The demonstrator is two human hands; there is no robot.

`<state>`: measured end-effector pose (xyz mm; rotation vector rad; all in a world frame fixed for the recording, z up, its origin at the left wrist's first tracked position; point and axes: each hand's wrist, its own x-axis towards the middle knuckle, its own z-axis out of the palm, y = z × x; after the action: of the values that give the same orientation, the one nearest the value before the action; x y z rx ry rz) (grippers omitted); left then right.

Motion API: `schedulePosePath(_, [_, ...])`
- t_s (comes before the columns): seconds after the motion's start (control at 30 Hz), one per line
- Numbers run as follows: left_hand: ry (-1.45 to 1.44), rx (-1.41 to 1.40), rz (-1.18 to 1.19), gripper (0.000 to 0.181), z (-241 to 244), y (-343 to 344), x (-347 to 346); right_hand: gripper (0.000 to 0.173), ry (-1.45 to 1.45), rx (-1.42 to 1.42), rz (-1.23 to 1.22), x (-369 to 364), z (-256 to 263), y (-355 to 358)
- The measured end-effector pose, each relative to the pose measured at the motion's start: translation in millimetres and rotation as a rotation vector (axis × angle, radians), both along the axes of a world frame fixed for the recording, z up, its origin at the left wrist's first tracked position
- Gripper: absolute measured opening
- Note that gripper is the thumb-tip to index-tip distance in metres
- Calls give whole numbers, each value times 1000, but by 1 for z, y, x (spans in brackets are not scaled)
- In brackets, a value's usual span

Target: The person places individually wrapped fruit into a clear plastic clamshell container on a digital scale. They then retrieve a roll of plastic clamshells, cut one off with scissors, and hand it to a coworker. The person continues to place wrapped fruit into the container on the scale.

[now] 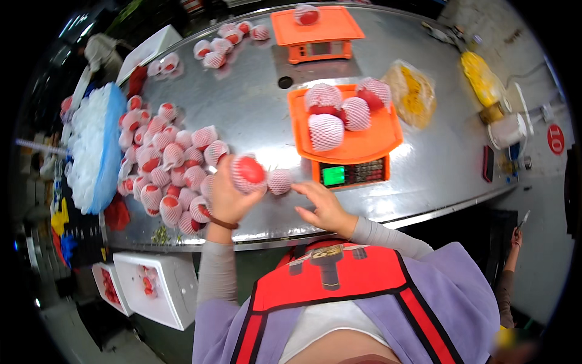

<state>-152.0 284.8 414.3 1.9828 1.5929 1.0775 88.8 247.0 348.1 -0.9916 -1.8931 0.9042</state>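
Note:
My left hand (232, 193) grips a red fruit (249, 174) in a pale foam net sleeve, raised above the steel table (263, 218). Just right of it sits another netted fruit (279, 182). My right hand (323, 208) has its fingers apart and holds nothing; its fingertips are close to that second fruit, and whether they touch it I cannot tell. Beyond my right hand stands an orange weighing scale (368, 148) with several netted fruits (326, 132) on its tray and a lit green display. A large pile of netted fruits (161, 157) spreads left of my left hand.
A second orange scale (325, 32) bears one netted fruit (307, 16). Loose foam nets fill a blue bag (107, 145) at left. Yellow items lie in a plastic bag (411, 98). White foam boxes (157, 289) stand below the edge. Another person's hand (517, 237) holds a tool.

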Motion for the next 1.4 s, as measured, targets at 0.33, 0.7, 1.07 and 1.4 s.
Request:
schedulePosePath(0.33, [354, 227, -407, 78, 5, 46, 196, 28, 522, -199, -707, 123, 0, 8])
schedulePosePath(0.7, [145, 289, -184, 74, -28, 52, 146, 30, 395, -242, -792, 156, -23, -22])
schedulePosePath(1.07, [195, 19, 227, 56, -92, -27, 33, 49, 25, 84, -684, 142, 21, 17])
schedulePosePath(1.4, [166, -12, 177, 55, -98, -51, 47, 72, -312, 189, -621, 117, 15, 61])
